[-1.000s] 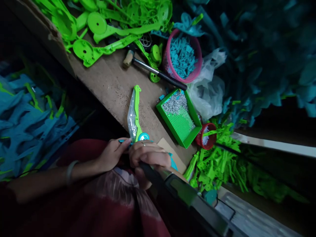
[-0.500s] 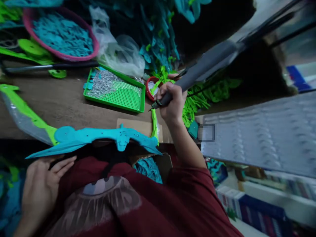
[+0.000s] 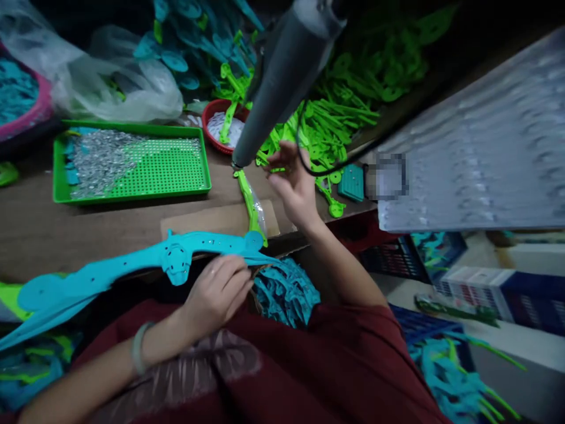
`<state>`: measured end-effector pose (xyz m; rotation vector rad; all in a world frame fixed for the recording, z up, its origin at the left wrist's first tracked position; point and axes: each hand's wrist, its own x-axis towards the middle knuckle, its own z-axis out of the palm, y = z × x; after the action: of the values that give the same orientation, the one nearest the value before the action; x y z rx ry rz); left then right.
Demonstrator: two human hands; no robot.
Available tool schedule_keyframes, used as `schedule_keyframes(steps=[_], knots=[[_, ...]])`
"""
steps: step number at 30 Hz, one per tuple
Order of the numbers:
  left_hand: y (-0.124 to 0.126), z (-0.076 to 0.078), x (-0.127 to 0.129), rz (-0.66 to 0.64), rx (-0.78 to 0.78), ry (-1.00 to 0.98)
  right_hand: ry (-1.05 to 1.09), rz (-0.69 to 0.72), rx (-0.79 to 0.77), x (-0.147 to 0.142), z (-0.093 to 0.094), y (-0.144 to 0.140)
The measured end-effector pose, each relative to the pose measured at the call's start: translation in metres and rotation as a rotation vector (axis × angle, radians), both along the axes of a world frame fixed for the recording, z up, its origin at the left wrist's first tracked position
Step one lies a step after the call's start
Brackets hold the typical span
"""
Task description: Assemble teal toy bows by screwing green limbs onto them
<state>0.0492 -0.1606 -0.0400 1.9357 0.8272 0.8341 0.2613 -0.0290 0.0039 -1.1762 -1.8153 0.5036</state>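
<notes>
A toy bow with a blue plastic body (image 3: 141,259) and green limbs lies along the table's near edge. My left hand (image 3: 218,291), with a pale bangle on its wrist, has its fingers curled at the bow's lower right edge, near the blue tip. My right hand (image 3: 295,191) is raised with fingers apart, just right of a grey electric screwdriver (image 3: 278,82) that hangs tip down. That hand holds nothing. Below the screwdriver tip stands the bow's right green limb (image 3: 251,206), with clear film on it.
A green tray (image 3: 163,171) holds small silver screws. Behind it are a red bowl (image 3: 212,132) of pale pieces and a clear plastic bag (image 3: 119,82). Green parts (image 3: 335,129) pile at the back right. A box of blue parts (image 3: 286,291) sits below the edge.
My right hand has let go of the screwdriver, which now hangs more upright. My left hand has moved right along the bow to its right end. The view has shifted right.
</notes>
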Motion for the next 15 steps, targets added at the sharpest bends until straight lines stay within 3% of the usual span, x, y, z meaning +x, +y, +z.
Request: schedule_keyframes(steps=[4,6,8,11,15], knots=[[-0.017,-0.008,-0.001,0.027,-1.134,-0.376,-0.797,0.424,-0.071,0.032,-0.004,-0.046],[-0.009,-0.008,0.013,0.162,-1.435,-0.556,-1.04,0.542,-0.075,0.035,-0.003,-0.055],[0.0,-0.003,0.03,0.318,-1.489,-0.631,-1.17,0.606,-0.027,0.035,0.005,-0.059],[0.004,0.009,0.048,0.455,-1.446,-0.536,-1.314,0.706,0.063,0.035,0.025,-0.059],[0.004,0.004,0.049,0.364,-1.34,-0.447,-1.468,0.736,-0.008,0.04,0.039,-0.059]])
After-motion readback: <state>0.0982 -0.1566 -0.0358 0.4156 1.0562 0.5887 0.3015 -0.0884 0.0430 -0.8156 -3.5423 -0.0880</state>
